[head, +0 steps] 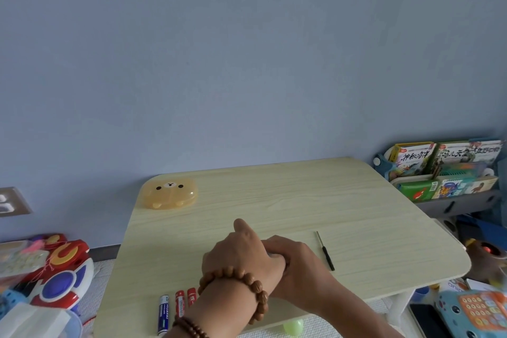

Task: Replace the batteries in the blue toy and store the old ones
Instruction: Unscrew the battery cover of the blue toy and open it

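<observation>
Wall (247,49): plain blue-grey, evenly lit, fills the upper view. Table (301,200): pale wood-grain top, rounded corners, far edge at the wall. Socket plate (13,202) on wall, left. Dark skirting (105,251) at wall foot, white textured floor mat (104,274) beneath. Book rack (466,202) holding picture books (414,159), far right.

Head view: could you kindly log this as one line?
left hand over right hand, grasp hidden | three batteries near edge | screwdriver lying right | bear case far-left, closed

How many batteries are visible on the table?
3. A blue battery lies near the front edge of the table; the first red battery is just right of it; the second red battery is partly under the left forearm. Others may be hidden.
</observation>
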{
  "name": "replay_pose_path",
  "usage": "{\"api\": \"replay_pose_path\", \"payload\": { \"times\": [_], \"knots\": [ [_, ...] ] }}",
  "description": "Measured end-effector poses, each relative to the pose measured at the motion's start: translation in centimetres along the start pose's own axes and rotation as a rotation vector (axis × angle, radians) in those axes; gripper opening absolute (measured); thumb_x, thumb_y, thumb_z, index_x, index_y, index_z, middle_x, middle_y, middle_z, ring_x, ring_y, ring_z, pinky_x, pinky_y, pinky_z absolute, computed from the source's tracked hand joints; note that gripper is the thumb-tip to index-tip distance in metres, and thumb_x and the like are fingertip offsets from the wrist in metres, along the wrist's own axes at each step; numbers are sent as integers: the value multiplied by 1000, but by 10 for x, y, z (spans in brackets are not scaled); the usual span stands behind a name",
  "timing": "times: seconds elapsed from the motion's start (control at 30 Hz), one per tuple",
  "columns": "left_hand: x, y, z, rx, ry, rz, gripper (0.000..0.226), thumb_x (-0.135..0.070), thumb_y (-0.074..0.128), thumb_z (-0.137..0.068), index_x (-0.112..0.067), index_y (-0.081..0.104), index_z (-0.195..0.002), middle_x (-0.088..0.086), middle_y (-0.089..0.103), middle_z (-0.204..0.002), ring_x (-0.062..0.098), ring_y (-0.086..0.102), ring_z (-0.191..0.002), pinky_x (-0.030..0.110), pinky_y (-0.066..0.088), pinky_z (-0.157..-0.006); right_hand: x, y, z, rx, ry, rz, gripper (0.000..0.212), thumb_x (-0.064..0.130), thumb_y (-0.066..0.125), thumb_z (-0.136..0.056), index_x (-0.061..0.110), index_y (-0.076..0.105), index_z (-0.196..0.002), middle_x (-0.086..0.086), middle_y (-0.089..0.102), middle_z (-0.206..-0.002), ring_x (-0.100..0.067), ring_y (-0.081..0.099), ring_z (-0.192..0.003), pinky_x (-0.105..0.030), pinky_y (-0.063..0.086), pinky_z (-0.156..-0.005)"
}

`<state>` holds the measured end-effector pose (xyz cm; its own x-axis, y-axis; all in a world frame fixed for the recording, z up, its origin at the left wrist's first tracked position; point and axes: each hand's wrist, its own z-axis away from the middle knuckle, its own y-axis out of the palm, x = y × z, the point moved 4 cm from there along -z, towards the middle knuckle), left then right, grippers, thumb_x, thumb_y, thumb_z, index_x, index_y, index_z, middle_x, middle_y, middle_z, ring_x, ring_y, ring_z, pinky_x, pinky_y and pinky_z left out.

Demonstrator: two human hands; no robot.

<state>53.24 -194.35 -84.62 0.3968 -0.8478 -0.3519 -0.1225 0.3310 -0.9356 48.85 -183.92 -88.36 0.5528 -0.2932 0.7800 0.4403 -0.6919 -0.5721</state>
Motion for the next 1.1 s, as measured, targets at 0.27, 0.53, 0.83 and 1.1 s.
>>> {"api": "replay_pose_path", "payload": {
  "times": [0.27, 0.53, 0.83, 1.1],
  "knots": [
    [1, 1, 0, -18, -11, 15, 31, -41, 49, -79, -16, 38, -92, -4, 53, -72, 19, 61, -69, 32, 57, -67, -2, 1, -1, 1, -8, 23, 27, 36, 80, -63, 35, 70, -88, 1, 71, -80, -11, 65, -70, -14, 45, -60],
    [3, 0, 1, -20, -3, 42, 32, -41, 51, -79, -17, 34, -93, -4, 52, -73, 20, 61, -70, 34, 58, -68, 3, 0, -1, -10, -44, 43, 43, 29, 83, -63, 62, 60, -80, 12, 65, -73, -2, 60, -66, -8, 40, -58],
    [11, 0, 0, -20, -20, 95, 34, -42, 52, -79, -16, 38, -96, -2, 61, -83, 19, 63, -73, 31, 57, -66, 1, 5, -1, 1, -66, 54, 40, 25, 86, -61, 31, 71, -97, 1, 68, -83, -14, 63, -73, -22, 48, -61],
    [14, -3, 1, -4, -18, 104, 30, -40, 52, -81, -16, 39, -94, -5, 50, -74, 15, 56, -65, 25, 45, -55, 1, 8, -1, 0, -93, 78, 28, 23, 82, -60, 37, 63, -76, 2, 59, -75, -16, 53, -68, -13, 37, -59]
  ]
}}
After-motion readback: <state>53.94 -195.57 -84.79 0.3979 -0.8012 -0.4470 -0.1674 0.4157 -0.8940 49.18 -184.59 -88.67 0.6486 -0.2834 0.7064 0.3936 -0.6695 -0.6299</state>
